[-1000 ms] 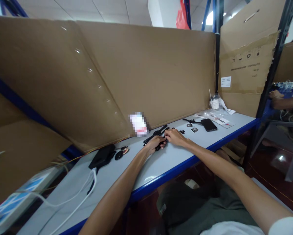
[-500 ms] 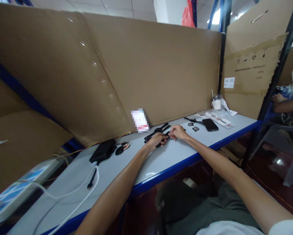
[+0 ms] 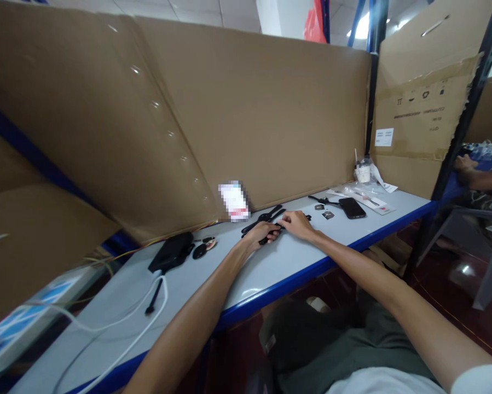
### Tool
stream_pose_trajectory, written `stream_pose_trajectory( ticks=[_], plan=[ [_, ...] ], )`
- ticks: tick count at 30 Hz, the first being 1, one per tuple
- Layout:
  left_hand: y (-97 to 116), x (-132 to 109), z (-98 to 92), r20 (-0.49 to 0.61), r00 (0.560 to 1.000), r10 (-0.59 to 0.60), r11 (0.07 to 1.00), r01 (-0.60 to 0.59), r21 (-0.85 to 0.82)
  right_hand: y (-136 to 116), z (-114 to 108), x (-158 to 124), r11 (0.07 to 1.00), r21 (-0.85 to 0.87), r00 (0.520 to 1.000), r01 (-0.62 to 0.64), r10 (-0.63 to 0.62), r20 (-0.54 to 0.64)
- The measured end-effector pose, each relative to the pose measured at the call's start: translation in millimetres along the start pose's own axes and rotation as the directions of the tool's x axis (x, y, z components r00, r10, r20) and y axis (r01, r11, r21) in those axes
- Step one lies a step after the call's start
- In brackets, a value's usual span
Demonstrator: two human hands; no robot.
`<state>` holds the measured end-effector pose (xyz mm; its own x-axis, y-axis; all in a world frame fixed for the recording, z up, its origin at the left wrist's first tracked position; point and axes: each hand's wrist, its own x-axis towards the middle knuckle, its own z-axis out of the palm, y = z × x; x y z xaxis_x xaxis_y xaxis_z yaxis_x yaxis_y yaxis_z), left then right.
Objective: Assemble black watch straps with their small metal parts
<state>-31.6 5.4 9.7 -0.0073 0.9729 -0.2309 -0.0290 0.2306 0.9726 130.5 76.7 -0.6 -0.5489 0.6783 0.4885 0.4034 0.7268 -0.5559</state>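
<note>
My left hand is closed on a black strap-like item above the grey table, near its middle. My right hand is pinched at the other part of the same item, and its fingertips nearly meet those of my left hand. Much of the item is hidden by my fingers. Just behind my hands lie black watch-like straps. To the right are a black strap, small metallic pieces and a black phone.
A lit, blurred screen leans on the cardboard wall. At left are a black box, a white cable and small dark round items. A plastic-wrapped cup stands back right. Another person's arm shows far right.
My right hand has shifted slightly left and its fingers are closer to my left hand. The view has moved a little; the other person's hand at far right has moved slightly.
</note>
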Motion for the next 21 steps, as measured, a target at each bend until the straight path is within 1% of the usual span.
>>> stream_pose_trajectory(
  ticks=[2, 3, 5, 7, 8, 10, 13, 15, 17, 18, 19, 21],
  plan=[
    [-0.6, -0.4, 1.1, -0.005, 1.000, 0.016, 1.000, -0.016, 0.015, -0.7, -0.6, 2.6, 0.999, 0.054, 1.000, -0.005, 0.005, 0.006],
    [-0.8, -0.8, 1.8, -0.010, 1.000, 0.020, 0.999, -0.020, 0.027, -1.1, -1.1, 4.2, 0.996, 0.090, 0.999, -0.030, 0.029, 0.015],
    [-0.5, -1.9, 2.9, -0.020, 0.999, 0.028, 0.998, -0.027, 0.051, -1.4, -2.6, 7.0, 0.972, 0.190, 0.990, -0.137, 0.128, 0.063],
    [0.5, -3.0, 3.9, -0.023, 0.999, 0.027, 0.997, -0.026, 0.068, -1.7, -4.3, 8.5, 0.915, 0.299, 0.961, -0.270, 0.236, 0.146],
    [1.0, -3.4, 4.3, -0.023, 0.999, 0.026, 0.997, -0.024, 0.073, -2.0, -4.9, 8.7, 0.886, 0.340, 0.947, -0.314, 0.268, 0.177],
    [1.6, -3.9, 5.1, -0.024, 0.999, 0.023, 0.997, -0.021, 0.080, -3.3, -5.0, 7.9, 0.859, 0.387, 0.941, -0.335, 0.286, 0.178],
    [1.2, -4.0, 6.2, -0.023, 0.999, 0.035, 0.996, -0.033, 0.084, -6.5, -2.0, 6.1, 0.844, 0.418, 0.941, -0.336, 0.311, 0.129],
    [0.8, -4.1, 6.3, -0.018, 0.999, 0.051, 0.995, -0.049, 0.083, -7.6, 0.1, 5.5, 0.796, 0.463, 0.920, -0.390, 0.356, 0.162],
    [1.1, -4.3, 5.8, -0.016, 0.998, 0.054, 0.995, -0.052, 0.081, -6.5, 0.2, 5.3, 0.763, 0.487, 0.905, -0.425, 0.370, 0.211],
    [1.7, -4.5, 5.4, -0.013, 0.999, 0.046, 0.996, -0.045, 0.080, -5.1, -0.5, 5.2, 0.779, 0.470, 0.910, -0.414, 0.356, 0.212],
    [2.4, -4.7, 5.0, -0.011, 0.999, 0.035, 0.996, -0.034, 0.076, -3.1, -1.5, 5.2, 0.818, 0.431, 0.925, -0.380, 0.333, 0.184],
    [4.0, -4.9, 4.4, -0.016, 1.000, 0.012, 0.998, -0.011, 0.068, 1.1, -3.5, 5.2, 0.914, 0.313, 0.966, -0.260, 0.250, 0.073]
  ],
)
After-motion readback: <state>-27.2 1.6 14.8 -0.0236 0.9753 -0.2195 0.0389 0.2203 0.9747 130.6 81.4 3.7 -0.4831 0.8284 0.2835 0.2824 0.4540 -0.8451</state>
